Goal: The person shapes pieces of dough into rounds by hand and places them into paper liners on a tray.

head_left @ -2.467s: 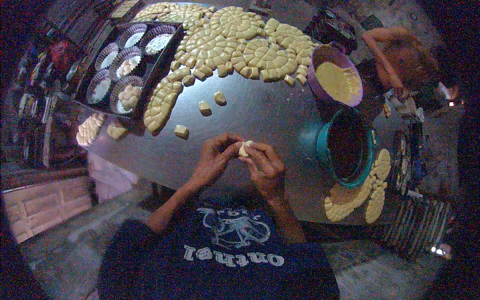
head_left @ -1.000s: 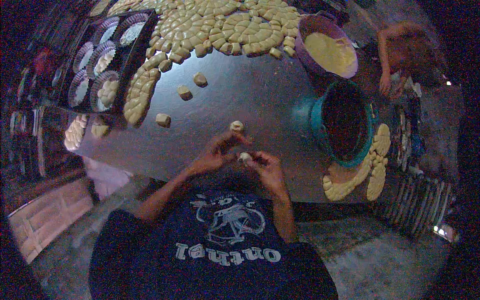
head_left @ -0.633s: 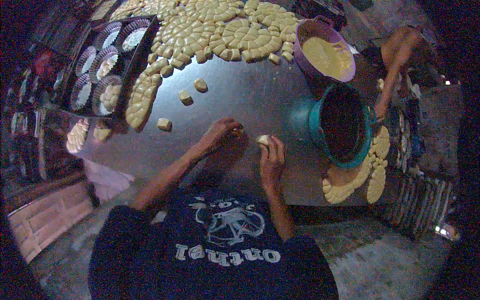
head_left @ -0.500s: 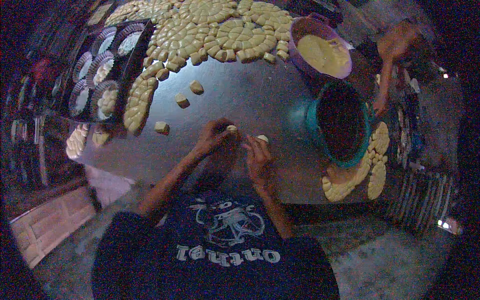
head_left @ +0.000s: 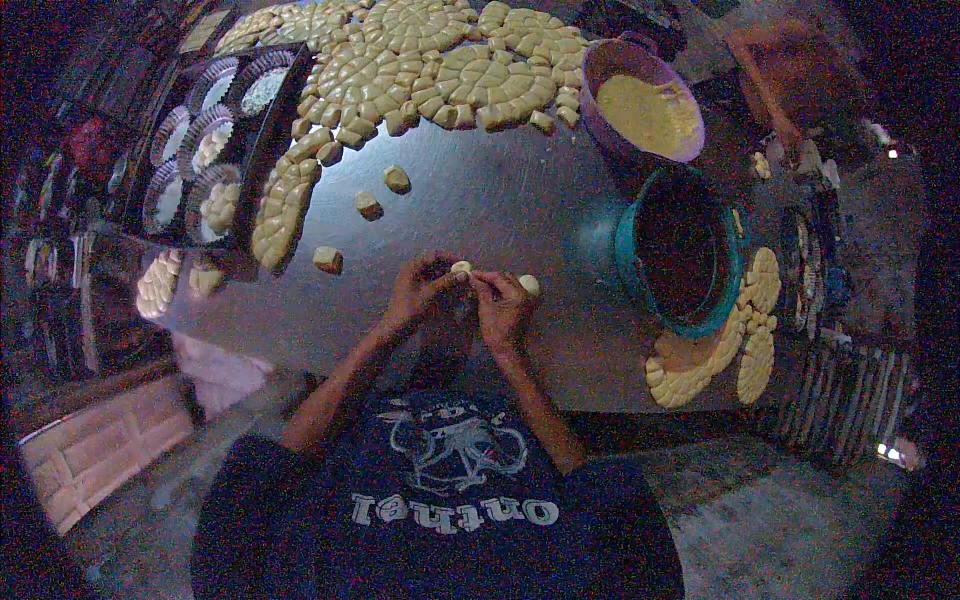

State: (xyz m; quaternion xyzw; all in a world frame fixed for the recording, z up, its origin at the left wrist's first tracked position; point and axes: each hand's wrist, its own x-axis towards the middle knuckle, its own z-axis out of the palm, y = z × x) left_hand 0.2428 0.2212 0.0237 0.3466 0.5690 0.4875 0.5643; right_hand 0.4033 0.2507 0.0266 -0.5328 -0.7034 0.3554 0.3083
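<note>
My left hand (head_left: 430, 290) is closed on a small pale dough piece (head_left: 461, 268) above the metal table (head_left: 480, 190). The fingers of my right hand (head_left: 495, 300) are pinched onto that same piece. Just to the right of them lies another rounded piece (head_left: 528, 285). Three cut dough pieces (head_left: 368, 205) lie apart on the table farther up and left. Along the back are broad rounds of segmented dough (head_left: 365, 85), with a long segmented slab (head_left: 285, 210) reaching down on the left.
A dark tray (head_left: 270, 130) with paper cups stands upper left. A purple tub (head_left: 650, 115) of yellow mixture and a teal basin (head_left: 625, 250) are on the right, with dough slabs (head_left: 705, 360) below. A co-worker's arm (head_left: 775, 110) reaches down at the upper right.
My right hand has moved leftward from the rounded piece, now left lying on the table, to meet my left hand at another piece. The co-worker's arm has moved upward from beside the basin.
</note>
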